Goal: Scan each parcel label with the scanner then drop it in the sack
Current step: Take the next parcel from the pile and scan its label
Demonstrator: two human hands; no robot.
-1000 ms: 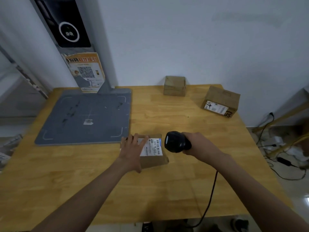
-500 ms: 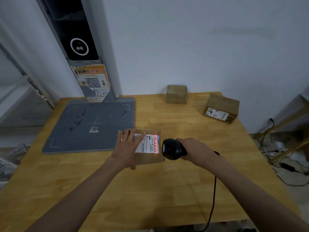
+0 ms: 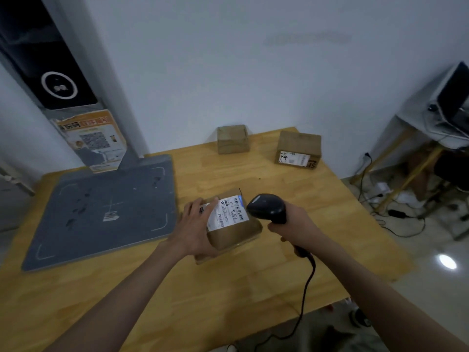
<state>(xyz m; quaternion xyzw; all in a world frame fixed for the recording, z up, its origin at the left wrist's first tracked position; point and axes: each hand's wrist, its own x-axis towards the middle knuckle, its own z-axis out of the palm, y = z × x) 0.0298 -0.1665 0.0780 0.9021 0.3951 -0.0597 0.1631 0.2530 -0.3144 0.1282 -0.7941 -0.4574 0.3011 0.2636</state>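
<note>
A small brown parcel [image 3: 234, 231] with a white label [image 3: 228, 212] on top is tilted up off the wooden table [image 3: 291, 199], its near edge still down. My left hand [image 3: 195, 224] grips its left side, fingers over the label's edge. My right hand [image 3: 294, 224] holds the black corded scanner [image 3: 266, 208], its head close to the label's right end, where a blue light spot shows. Two more brown parcels sit at the back: a plain parcel [image 3: 233, 139] and a labelled parcel [image 3: 298, 149]. No sack is in view.
A grey scale platform [image 3: 101, 207] with an upright post and a QR poster [image 3: 94, 138] fills the table's left. The scanner cable [image 3: 304, 295] trails over the front edge. Cables and a stand with equipment lie on the floor at right.
The parcel has been tipped up by my left hand, which now grips it rather than lying on it. The scanner's light went from red to blue. The view swung left.
</note>
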